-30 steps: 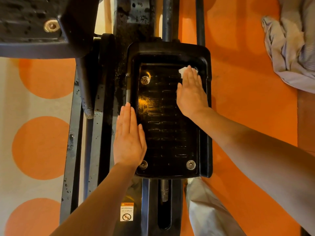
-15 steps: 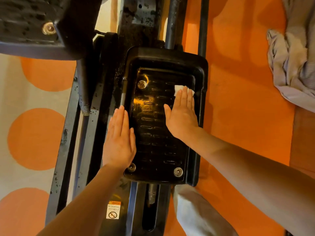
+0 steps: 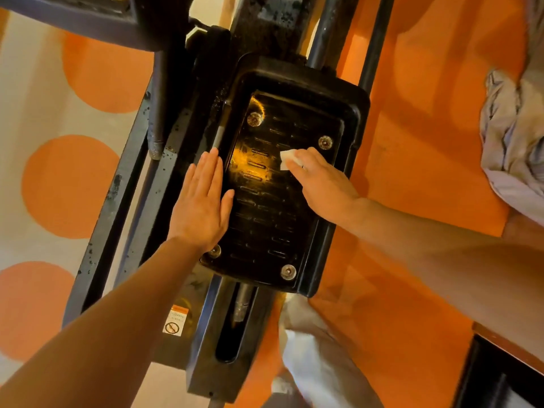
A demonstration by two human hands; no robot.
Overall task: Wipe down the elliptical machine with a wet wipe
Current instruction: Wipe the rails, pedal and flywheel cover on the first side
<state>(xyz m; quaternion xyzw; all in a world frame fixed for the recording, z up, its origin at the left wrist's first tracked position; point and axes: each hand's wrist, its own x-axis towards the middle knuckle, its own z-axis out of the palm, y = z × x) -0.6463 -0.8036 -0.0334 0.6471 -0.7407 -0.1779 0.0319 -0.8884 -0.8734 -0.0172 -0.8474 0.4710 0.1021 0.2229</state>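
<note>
Head view: looking down on the black foot pedal (image 3: 273,207) of an elliptical machine (image 3: 206,83), with both of the person's bare forearms reaching in from the lower edge.
Pedal: a rectangular black tray with a raised rim, a ribbed tread of short slots, and a round bolt head near each corner; a yellowish gleam lies on its upper left part.
Wet wipe (image 3: 290,159): a small white folded piece lying on the pedal's tread in the upper right part, just below the upper right bolt (image 3: 325,142); only its upper left corner shows past the fingertips.
Right hand (image 3: 322,184): palm down over the right half of the tread, fingers nearly straight and close together, their tips pressing the wipe flat against the pedal.
Left hand (image 3: 201,201): flat and palm down, fingers straight and held together, resting along the pedal's left rim and the frame rail beside it; it holds nothing.
Frame: dark, speckled metal rails run beside and under the pedal; a small warning sticker (image 3: 175,319) sits on the rail below the left wrist.
Second pedal (image 3: 88,16): part of it fills the upper left corner.
Floor: orange surface at right; a pale mat with large orange circles (image 3: 70,184) at left.
Cloth (image 3: 515,136): a crumpled grey-white heap at the right edge, well apart from the machine.
</note>
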